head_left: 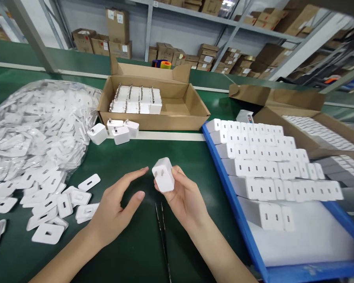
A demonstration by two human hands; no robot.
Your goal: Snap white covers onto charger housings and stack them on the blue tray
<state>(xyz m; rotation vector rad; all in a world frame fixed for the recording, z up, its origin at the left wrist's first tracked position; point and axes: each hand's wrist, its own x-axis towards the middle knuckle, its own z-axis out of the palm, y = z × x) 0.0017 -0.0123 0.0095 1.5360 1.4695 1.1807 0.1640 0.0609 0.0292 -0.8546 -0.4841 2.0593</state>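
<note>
Between thumb and fingers, my right hand holds a white charger housing tilted above the green table. Two slots show on its visible face. My left hand is just to the left, thumb and index finger apart, not touching the housing. Black tweezers lie on the table below and between the hands. Loose white cover plates, each with a small slot, are scattered to the left of my left hand.
A clear bag of white plates lies at left. Several charger blocks stand before a cardboard box partly filled with white blocks. At right, a blue-rimmed tray carries rows of slotted white chargers; another cardboard box stands behind.
</note>
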